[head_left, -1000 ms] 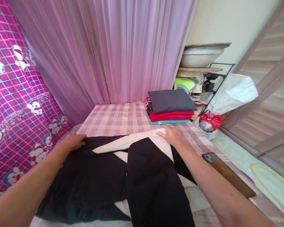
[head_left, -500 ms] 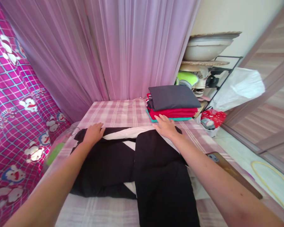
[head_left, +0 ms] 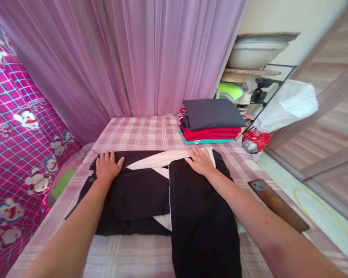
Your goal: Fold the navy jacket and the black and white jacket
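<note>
Head view: black-and-white garment (head_left: pixel 150 193) lies flat on plaid table (head_left: pixel 139 133), long axis running toward the camera. Left hand (head_left: pixel 106 166) and right hand (head_left: pixel 201 161) both rest palm-down, fingers spread, on its far edge, equally near.

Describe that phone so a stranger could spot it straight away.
Start at the checked pink table by the lilac curtain. Near its right edge, beside the right forearm, lies the phone: long, brown-backed, face down, the only hard, shiny thing among cloth.
</note>
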{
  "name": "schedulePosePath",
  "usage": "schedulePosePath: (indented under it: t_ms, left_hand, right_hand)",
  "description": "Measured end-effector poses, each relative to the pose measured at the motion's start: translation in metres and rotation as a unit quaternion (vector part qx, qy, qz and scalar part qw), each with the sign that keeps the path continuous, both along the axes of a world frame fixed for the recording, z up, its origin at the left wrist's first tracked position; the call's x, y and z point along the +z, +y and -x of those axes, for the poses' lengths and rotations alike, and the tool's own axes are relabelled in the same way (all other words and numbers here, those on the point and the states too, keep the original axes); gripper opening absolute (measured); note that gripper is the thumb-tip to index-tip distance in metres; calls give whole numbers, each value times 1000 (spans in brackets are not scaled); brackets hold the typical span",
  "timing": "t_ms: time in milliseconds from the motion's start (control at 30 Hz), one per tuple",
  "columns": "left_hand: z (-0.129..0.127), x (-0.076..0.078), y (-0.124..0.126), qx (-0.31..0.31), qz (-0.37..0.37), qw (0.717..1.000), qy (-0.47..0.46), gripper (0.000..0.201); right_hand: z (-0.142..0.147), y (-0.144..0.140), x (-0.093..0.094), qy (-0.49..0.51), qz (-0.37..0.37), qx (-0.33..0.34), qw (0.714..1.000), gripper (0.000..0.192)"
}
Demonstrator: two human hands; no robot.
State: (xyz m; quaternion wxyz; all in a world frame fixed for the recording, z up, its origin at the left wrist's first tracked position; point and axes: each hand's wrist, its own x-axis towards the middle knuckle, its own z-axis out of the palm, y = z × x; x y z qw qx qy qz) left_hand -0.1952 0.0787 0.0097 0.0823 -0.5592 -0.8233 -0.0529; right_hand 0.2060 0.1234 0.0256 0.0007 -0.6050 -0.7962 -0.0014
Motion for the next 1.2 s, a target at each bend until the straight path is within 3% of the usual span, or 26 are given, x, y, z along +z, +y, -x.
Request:
schedulePosePath:
  t_ms: [267,433,533,600,667,767,833,933,1000,1067,1133,1200]
  left_hand:
    - [4,-4,-2,-6,-7,1000,-3,83]
    - [-1,-1,-4,-2,-11,1000,-8,81]
    - [-4,-1,-6,5,-21,1000,-20,79]
    - [-6,-2,-7,8,-23,999,-23,77]
    - [-7,-3,-8,11,-21,1000,-20,75]
    - [-9,2,-8,13,-1,1000,-9,73]
    - [-9,14,-5,12,43,999,-8,71]
    - [-14,46,7,23,150,988,-22,63]
    - [-29,65,18,16,186,982,-23,54]
    - [-56,75,27,-23,166,986,-17,51]
    - [-91,70,33,-83,136,987,-24,55]
    - [-125,54,35,-137,122,982,-40,56]
  right_hand:
    - [-41,-14,-4,-35,-28,-33,998,61]
    - [-17,2,41,-59,86,-62,993,57]
    - [18,10,58,-21,37,-57,997,56]
    - [40,4,52,20,1,-4,1000,57]
    - [56,-8,34,27,26,38,999,56]
    - [64,-23,6,20,17,42,999,55]
    - [63,-27,-2,20,5,38,999,55]
    - [61,-25,-2,15,7,40,999,56]
    - [62,-24,1,11,8,39,999,57]
    - [63,-23,1,9,4,38,999,57]
    - [64,-23,0,12,0,39,999,57]
    - [63,-24,-3,16,-3,41,999,56]
